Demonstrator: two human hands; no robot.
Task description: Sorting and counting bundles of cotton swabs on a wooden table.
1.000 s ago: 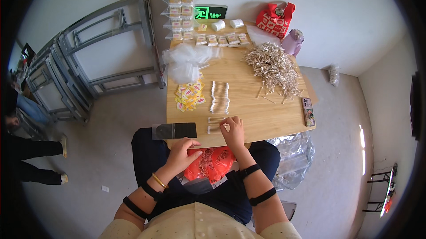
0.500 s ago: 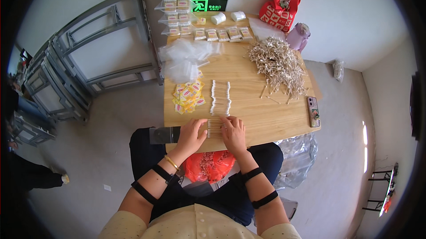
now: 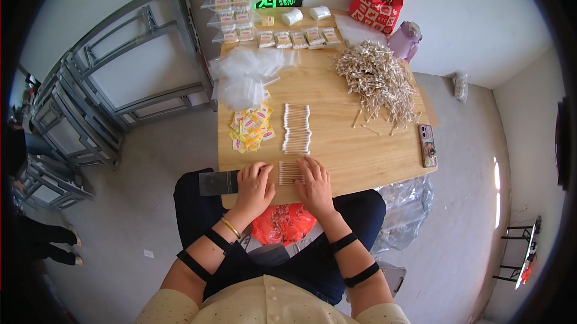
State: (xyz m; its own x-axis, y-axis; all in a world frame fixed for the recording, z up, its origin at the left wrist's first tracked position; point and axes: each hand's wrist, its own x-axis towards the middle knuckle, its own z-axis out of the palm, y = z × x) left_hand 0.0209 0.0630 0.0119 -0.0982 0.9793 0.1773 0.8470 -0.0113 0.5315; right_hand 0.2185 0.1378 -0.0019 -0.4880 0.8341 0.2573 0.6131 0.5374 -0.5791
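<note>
A short row of cotton swabs (image 3: 288, 174) lies side by side at the table's near edge. My right hand (image 3: 315, 184) rests at the right end of this row, its fingers extended and touching the tips. Just left of the row is my left hand (image 3: 255, 188), fingers loosely bent and apart, with a small gap to the swabs. Beyond them lies a longer, wavy row of cotton swabs (image 3: 297, 128). Yellow and white paper labels (image 3: 252, 125) are heaped to its left. Partly behind my left hand, a dark flat strip (image 3: 216, 183) sticks out past the table's left edge.
A big loose pile of swabs (image 3: 378, 80) sits at the far right, above a phone (image 3: 427, 145). Clear plastic bags (image 3: 243, 77) lie far left. Filled packs (image 3: 299, 39) line the back near a red bag (image 3: 378, 8) and a purple jug (image 3: 406, 40).
My left hand has drawn back slightly left from the short row. My right hand stays by the swabs' right ends. The view has shifted a little.
</note>
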